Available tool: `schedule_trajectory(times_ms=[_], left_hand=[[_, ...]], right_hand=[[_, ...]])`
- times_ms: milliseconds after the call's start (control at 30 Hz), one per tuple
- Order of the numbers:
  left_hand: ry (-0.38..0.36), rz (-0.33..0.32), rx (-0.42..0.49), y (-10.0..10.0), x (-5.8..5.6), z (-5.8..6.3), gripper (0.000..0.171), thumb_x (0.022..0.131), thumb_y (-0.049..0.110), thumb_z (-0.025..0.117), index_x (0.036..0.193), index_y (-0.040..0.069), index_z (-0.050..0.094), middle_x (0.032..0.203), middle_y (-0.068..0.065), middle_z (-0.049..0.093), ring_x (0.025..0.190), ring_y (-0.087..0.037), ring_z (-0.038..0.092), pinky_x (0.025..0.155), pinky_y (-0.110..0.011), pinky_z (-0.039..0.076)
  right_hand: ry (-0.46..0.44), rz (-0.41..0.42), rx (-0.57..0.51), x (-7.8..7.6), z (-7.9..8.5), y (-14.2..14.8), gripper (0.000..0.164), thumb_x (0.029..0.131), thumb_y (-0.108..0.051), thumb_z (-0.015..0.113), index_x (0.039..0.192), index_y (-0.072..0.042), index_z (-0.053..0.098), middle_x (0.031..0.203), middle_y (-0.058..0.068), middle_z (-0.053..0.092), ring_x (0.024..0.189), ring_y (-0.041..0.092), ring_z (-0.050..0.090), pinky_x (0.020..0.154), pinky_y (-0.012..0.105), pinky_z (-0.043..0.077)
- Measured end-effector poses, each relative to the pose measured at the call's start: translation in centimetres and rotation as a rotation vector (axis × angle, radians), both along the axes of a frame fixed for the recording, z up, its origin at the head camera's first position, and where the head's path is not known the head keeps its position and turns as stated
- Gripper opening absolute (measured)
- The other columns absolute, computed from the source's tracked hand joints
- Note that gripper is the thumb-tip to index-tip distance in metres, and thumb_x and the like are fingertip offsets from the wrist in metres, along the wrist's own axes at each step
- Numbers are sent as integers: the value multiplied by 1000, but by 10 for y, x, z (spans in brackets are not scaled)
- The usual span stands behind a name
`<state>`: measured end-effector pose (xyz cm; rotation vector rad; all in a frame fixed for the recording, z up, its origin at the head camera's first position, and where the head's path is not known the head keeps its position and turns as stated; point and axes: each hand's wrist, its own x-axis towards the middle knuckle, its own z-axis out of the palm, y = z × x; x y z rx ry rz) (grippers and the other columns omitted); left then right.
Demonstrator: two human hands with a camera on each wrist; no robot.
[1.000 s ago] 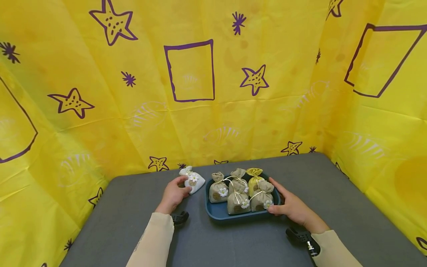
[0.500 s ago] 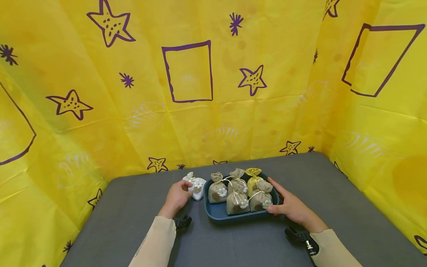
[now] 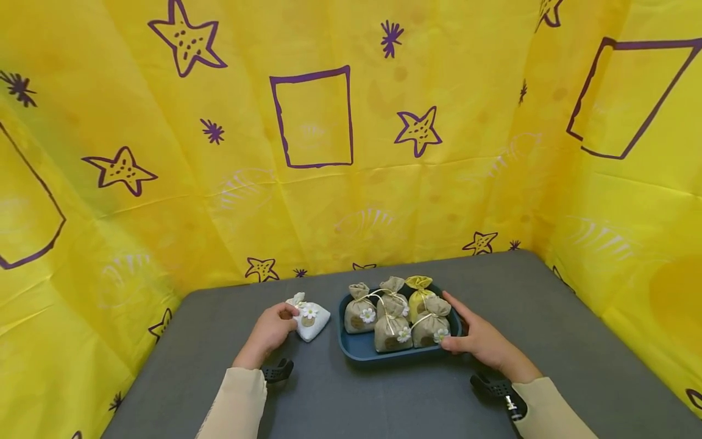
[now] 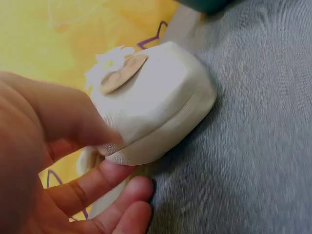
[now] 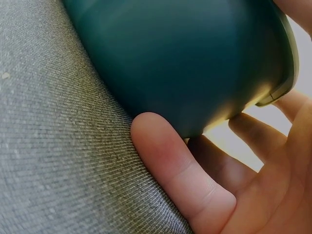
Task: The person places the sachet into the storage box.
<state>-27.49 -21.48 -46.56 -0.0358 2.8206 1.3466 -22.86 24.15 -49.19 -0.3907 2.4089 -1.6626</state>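
Note:
A white drawstring pouch [image 3: 314,329] with a daisy and a round brown tag lies left of the blue tray [image 3: 359,350]. My left hand [image 3: 267,332] pinches its neck between thumb and fingers; in the left wrist view the thumb presses the pouch's cloth [image 4: 180,80] from above, with fingertips beneath. At the tray's right end, my right hand [image 3: 485,346] grips the wall, thumb at the near corner and fingers around the far side. Several beige pouches [image 3: 359,316] and one yellow pouch [image 3: 418,300] stand in the tray, the yellow one partly hidden.
The grey cloth-covered table [image 3: 411,402] carries the tray. A yellow curtain [image 3: 307,213] with purple starfish drawings rises behind it and along both sides. Each wrist wears a black strap mount [image 3: 278,371].
My left hand shifted the white pouch right toward the tray, then drew it back left and nearer to me. My right hand and the tray stay in place.

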Motion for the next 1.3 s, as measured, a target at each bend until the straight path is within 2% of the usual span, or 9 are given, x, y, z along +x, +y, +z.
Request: schedule_trajectory(times_ms=[167,267,500,667,800,967,1033,1133,1300], left_hand=[[-40,-40,68,5,3,1,45,89,17,74,132,12,63,129,-20,59,116,-36,54,95,-53,43],[-26,-41,74,13,4,-1,51,88,15,76,137,13,61,132,-21,57,118,-37,53,97,-55,41],[28,-22,62,28,4,-5,41,85,3,75,124,12,67,117,-16,62,98,-29,58,80,-42,49],[66,-40,80,33,5,-7,41,81,-5,70,118,13,66,112,-15,57,86,-27,54,65,-34,44],[90,-64,102,36,8,-10,46,81,-8,66,122,14,67,116,-16,53,86,-25,56,63,-32,44],[75,-88,108,37,12,-9,52,83,-7,64,127,20,69,100,-12,61,70,-22,50,55,-30,37],[72,-96,107,37,13,-8,49,84,-6,65,125,20,71,93,-10,60,67,-22,47,55,-31,35],[90,-105,126,37,13,-9,38,85,-3,68,117,17,72,93,-8,60,70,-22,50,58,-33,38],[139,-78,155,38,14,-11,27,83,-2,72,105,14,69,87,-6,61,71,-21,52,59,-32,40]], right_hand=[[12,-1,-14,0,1,2,99,86,-26,79,161,-24,15,157,25,20,82,30,63,71,39,53],[22,8,-16,0,0,2,99,87,-26,79,161,-23,14,157,25,20,81,30,63,71,38,54],[11,11,-13,-1,-1,0,99,86,-27,79,161,-23,14,155,26,23,83,30,63,71,39,54],[5,4,-10,0,0,-1,98,87,-26,79,161,-23,15,153,26,27,83,30,62,71,39,54],[12,11,-9,1,1,-1,98,87,-26,78,161,-23,15,152,27,26,78,29,63,69,39,54],[31,29,-12,2,1,-1,98,88,-25,78,161,-21,14,155,28,21,76,29,63,69,39,54],[26,27,-13,2,1,-1,98,87,-25,78,161,-22,14,155,27,21,76,29,63,69,38,54],[18,22,-4,1,1,0,98,88,-26,78,161,-22,14,155,26,21,78,30,63,70,39,54],[25,15,7,1,1,0,98,87,-28,78,161,-23,14,159,25,17,91,29,60,72,39,53]])
